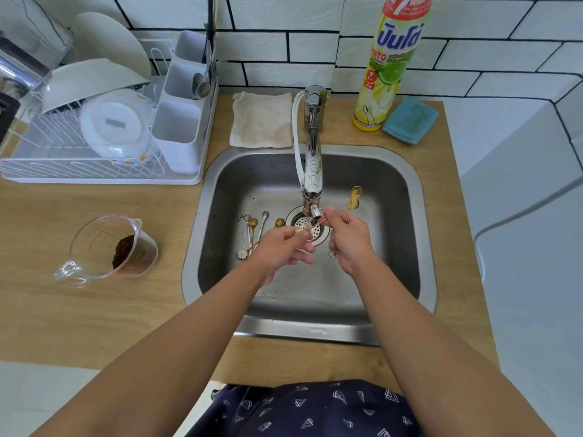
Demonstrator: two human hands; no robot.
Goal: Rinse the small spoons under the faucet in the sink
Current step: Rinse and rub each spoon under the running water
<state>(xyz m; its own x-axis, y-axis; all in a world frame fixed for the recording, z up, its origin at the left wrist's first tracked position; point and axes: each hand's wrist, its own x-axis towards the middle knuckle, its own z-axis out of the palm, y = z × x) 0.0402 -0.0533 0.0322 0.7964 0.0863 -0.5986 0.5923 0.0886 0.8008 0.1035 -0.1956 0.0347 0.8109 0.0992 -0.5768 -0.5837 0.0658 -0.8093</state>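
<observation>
Water runs from the faucet (pixel 313 171) into the steel sink (pixel 419 234), above the drain (pixel 310 227). My right hand (pixel 348 239) pinches thin gold spoons (pixel 355 197) by their handles; two bowls stick up to the right of the spout, and one handle reaches left into the stream. My left hand (pixel 284 247) pinches the end of a spoon under the water. Several more small gold and silver spoons (pixel 257 225) lie on the sink floor left of the drain.
A measuring cup with coffee grounds (pixel 116 247) stands on the wooden counter to the left. A dish rack (pixel 101 121) with bowls and a cutlery holder is at the back left. Behind the sink are a cloth (pixel 262 119), a dish soap bottle (pixel 391 64) and a blue sponge (pixel 410 119).
</observation>
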